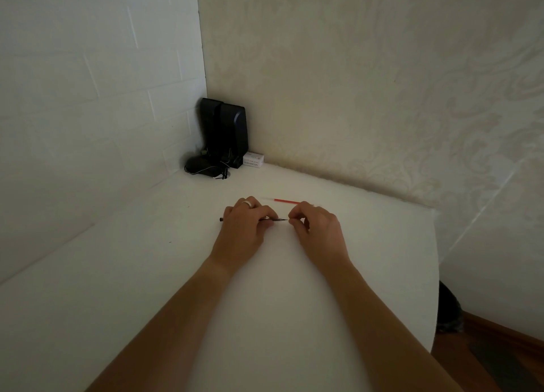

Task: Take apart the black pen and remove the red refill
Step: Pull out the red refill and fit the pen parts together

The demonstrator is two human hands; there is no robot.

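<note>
Dim corner with a white table (323,288)

Tiled wall (88,82) meets patterned wallpaper (382,97); black speakers (225,132), perhaps a mouse (200,166), small white box (253,159); wooden floor (500,347).

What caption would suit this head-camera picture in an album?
Two hands, left hand and right hand, hold a black pen over a white table; a red refill lies behind them.

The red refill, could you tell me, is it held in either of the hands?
No, the red refill lies on the white table just beyond the hands, while the left hand and right hand hold the black pen.
</note>
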